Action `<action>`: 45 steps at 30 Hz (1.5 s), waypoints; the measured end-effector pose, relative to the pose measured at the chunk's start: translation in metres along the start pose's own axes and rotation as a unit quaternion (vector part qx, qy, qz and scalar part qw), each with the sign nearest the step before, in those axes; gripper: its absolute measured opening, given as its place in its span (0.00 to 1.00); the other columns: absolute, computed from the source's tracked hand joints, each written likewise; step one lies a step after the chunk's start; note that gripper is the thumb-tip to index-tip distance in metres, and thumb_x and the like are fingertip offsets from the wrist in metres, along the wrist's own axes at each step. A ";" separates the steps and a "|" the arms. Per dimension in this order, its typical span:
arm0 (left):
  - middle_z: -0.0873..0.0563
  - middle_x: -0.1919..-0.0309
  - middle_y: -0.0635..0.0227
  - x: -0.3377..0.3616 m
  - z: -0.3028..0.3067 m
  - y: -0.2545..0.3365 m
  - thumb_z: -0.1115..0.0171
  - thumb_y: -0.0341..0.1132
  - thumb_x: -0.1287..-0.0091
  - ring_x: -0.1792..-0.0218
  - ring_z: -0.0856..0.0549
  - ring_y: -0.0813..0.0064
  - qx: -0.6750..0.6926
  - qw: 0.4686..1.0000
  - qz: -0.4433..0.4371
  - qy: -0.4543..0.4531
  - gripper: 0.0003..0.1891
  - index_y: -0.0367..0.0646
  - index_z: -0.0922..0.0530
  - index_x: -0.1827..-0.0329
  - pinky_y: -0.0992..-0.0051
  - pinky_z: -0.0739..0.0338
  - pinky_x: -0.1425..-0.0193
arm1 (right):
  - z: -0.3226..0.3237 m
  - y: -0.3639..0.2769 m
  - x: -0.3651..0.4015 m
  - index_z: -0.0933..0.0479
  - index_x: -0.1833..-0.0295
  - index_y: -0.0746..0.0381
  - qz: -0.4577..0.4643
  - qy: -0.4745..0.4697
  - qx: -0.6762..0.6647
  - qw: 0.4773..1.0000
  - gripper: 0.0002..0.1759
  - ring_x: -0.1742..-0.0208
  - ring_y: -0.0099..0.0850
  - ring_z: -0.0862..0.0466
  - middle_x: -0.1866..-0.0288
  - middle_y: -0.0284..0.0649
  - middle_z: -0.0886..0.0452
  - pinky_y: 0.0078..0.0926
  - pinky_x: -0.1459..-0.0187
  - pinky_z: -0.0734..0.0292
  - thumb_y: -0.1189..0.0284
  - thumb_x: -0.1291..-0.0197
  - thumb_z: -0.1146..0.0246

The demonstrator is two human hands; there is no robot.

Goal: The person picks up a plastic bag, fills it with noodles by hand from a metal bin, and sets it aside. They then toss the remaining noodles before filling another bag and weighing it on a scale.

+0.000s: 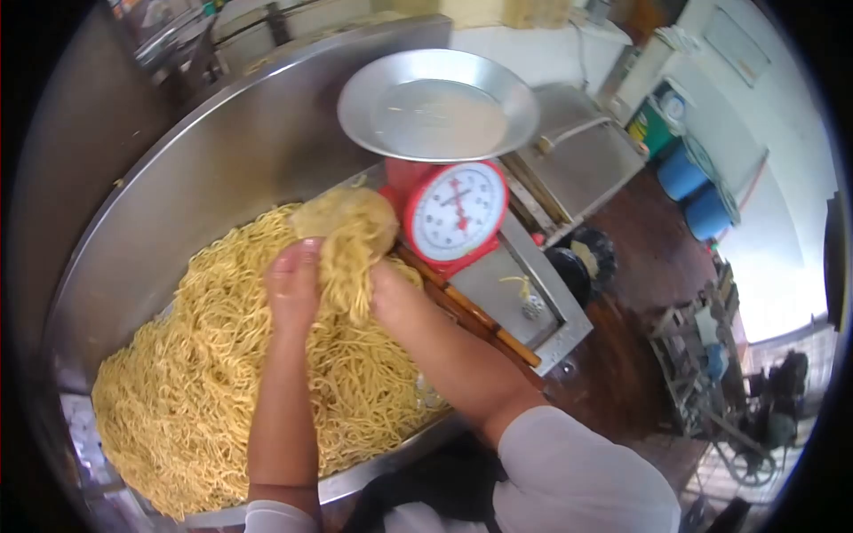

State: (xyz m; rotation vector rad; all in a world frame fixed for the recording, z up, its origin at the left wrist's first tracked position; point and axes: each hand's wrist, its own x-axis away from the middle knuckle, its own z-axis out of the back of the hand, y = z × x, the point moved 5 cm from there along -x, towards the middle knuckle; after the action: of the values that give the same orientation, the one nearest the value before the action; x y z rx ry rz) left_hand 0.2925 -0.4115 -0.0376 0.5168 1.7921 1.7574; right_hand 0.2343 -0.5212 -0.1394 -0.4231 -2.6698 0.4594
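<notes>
A big heap of yellow noodles fills the metal trough. Above its upper edge, a clear plastic bag with noodles in it is between my hands. My left hand grips the bag's near left side, fingers closed. On the right of the bag is my right hand, its fingers mostly hidden behind the noodles and bag. Some noodles hang from the bag's opening toward the heap. Just right of the bag stands a red scale with a white dial and a round metal pan on top.
A wooden stick lies beside the trough on a metal ledge, near a few stray noodles. Beyond the scale is a metal cover. Blue bins and a machine with a wheel stand on the right.
</notes>
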 end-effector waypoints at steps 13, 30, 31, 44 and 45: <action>0.36 0.85 0.80 -0.041 0.029 0.053 0.44 0.41 0.25 0.84 0.40 0.86 0.214 0.964 0.051 0.151 0.12 0.42 0.20 0.61 0.79 0.50 0.81 | -0.142 -0.101 0.059 0.15 0.55 0.62 0.218 -0.045 0.861 0.457 0.15 0.50 0.48 0.15 0.53 0.52 0.15 0.40 0.47 0.21 0.65 0.41 0.40; 0.39 0.85 0.83 0.111 0.096 0.123 0.41 0.42 0.27 0.85 0.41 0.87 0.271 0.954 0.124 0.044 0.09 0.48 0.22 0.60 0.80 0.49 0.82 | -0.245 0.003 0.220 0.17 0.54 0.65 0.137 -0.221 0.669 0.696 0.11 0.63 0.24 0.17 0.65 0.34 0.15 0.24 0.59 0.21 0.79 0.44 0.36; 0.39 0.85 0.83 0.121 0.100 0.117 0.41 0.43 0.26 0.85 0.42 0.87 0.261 0.955 0.128 0.050 0.09 0.48 0.22 0.60 0.80 0.50 0.81 | -0.249 0.018 0.220 0.17 0.55 0.66 0.168 -0.193 0.626 0.737 0.11 0.64 0.22 0.18 0.65 0.32 0.15 0.22 0.59 0.22 0.81 0.44 0.37; 0.31 0.83 0.81 0.219 0.086 0.160 0.39 0.41 0.28 0.83 0.38 0.88 0.216 0.968 0.100 -0.081 0.09 0.45 0.21 0.59 0.81 0.46 0.79 | -0.134 0.113 0.312 0.39 0.27 0.64 0.409 -0.082 0.674 0.609 0.53 0.36 0.35 0.24 0.37 0.45 0.24 0.36 0.38 0.29 0.66 0.58 0.20; 0.31 0.83 0.81 0.225 0.068 0.172 0.39 0.41 0.28 0.83 0.38 0.88 0.217 0.966 0.101 -0.099 0.09 0.45 0.21 0.59 0.81 0.46 0.79 | -0.134 0.105 0.309 0.37 0.29 0.63 0.379 -0.063 0.667 0.638 0.47 0.42 0.32 0.22 0.42 0.43 0.21 0.33 0.43 0.27 0.67 0.54 0.22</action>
State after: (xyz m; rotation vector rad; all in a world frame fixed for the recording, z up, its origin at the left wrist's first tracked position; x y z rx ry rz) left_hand 0.1442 -0.2058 0.1053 1.0469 2.0383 1.3705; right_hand 0.0444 -0.2834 0.0395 -0.9312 -1.3409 2.4340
